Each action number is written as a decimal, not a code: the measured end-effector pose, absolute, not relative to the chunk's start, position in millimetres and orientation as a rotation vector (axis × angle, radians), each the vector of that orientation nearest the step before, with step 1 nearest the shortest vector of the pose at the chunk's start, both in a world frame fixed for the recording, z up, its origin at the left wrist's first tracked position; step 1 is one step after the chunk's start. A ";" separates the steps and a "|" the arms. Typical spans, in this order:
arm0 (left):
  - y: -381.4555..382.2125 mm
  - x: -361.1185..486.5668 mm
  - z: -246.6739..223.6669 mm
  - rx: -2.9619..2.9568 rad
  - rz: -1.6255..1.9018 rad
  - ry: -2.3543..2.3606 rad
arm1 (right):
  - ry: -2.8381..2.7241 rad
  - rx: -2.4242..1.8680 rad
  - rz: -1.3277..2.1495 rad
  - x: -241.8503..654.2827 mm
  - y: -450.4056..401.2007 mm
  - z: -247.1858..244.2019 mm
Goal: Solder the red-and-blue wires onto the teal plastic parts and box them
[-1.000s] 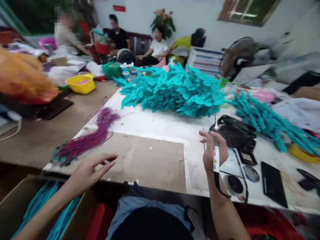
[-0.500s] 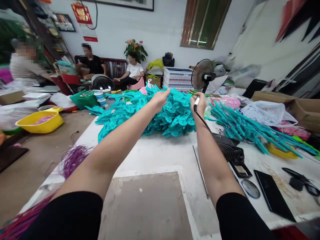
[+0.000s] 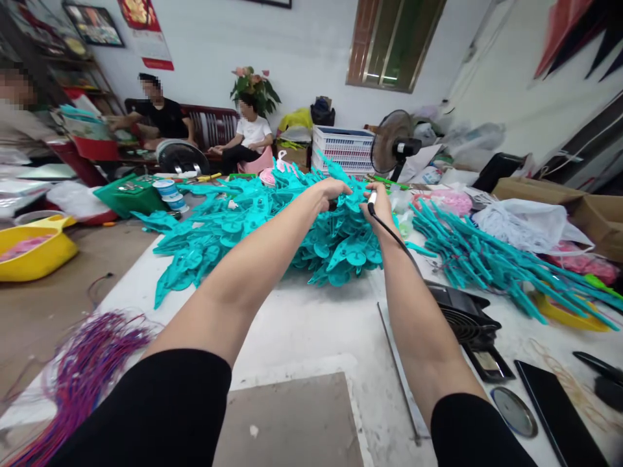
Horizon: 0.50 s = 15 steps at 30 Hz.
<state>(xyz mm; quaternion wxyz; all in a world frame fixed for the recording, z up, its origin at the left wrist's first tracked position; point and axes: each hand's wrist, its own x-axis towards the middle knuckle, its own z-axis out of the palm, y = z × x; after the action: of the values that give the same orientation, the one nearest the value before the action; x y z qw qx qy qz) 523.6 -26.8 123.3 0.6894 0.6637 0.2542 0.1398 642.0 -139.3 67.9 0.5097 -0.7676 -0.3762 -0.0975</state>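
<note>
Left hand (image 3: 332, 192) shifted rightward over one teal pile (image 3: 243, 217), grip unclear, right hand (image 3: 381, 206) clamped on one corded tool (image 3: 372, 198)

This is looking like a small assembly workshop: teal plastic parts (image 3: 335, 246) are heaping up on a broad desk (image 3: 302, 324), bundled wires (image 3: 92, 363) are lying near left, and crates (image 3: 343, 149) and a fan (image 3: 392, 143) are standing at the far side.
</note>
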 end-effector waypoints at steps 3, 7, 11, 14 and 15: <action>-35.8 515.0 127.9 1.472 0.349 0.604 | -0.885 -1.751 -0.193 634.1 -134.1 64.7; -45.4 504.1 124.7 1.474 0.432 0.593 | -0.849 -1.638 -0.178 617.5 -129.3 64.4; -50.5 489.8 131.3 1.496 0.554 0.447 | -0.866 -1.536 -0.249 587.2 -138.6 87.2; -70.7 457.2 146.5 1.544 0.728 0.190 | -1.006 -1.565 -0.467 548.4 -165.8 119.1; -83.8 439.8 151.1 1.562 0.783 0.122 | -1.057 -1.625 -0.542 531.7 -179.7 128.7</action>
<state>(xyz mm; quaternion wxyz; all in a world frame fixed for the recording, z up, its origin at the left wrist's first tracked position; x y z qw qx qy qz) 439.8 -83.8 151.1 0.6403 0.6851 0.0533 0.3433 531.7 -179.7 128.7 0.5349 -0.6821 -0.4438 -0.2273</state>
